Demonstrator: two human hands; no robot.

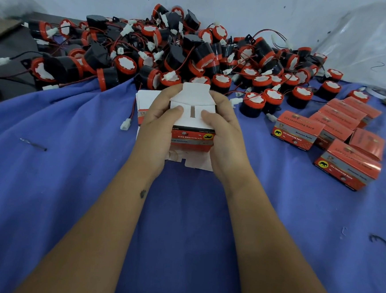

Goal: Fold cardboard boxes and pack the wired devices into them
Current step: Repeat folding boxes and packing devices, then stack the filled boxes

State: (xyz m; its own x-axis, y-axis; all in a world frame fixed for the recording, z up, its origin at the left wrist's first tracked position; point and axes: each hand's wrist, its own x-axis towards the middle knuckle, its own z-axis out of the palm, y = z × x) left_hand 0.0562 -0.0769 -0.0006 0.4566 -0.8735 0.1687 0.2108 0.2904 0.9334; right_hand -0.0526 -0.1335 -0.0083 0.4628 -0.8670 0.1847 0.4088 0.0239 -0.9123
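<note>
Both of my hands hold a small red and white cardboard box [191, 138] above the blue cloth. My left hand [156, 125] grips its left side and my right hand [223, 134] its right side. Both thumbs press on the folded white end flaps, while a white tuck flap [195, 92] stands up behind them. A big heap of black and red wired devices [171, 52] with white connectors lies along the back. A stack of flat box blanks [144, 103] lies just left of my left hand.
Several closed red boxes [333, 136] lie in a cluster at the right. A blue cloth [69, 182] covers the work surface. One loose white connector [125, 125] on a wire lies left of my hands. Clear plastic sheeting [368, 44] sits at the back right.
</note>
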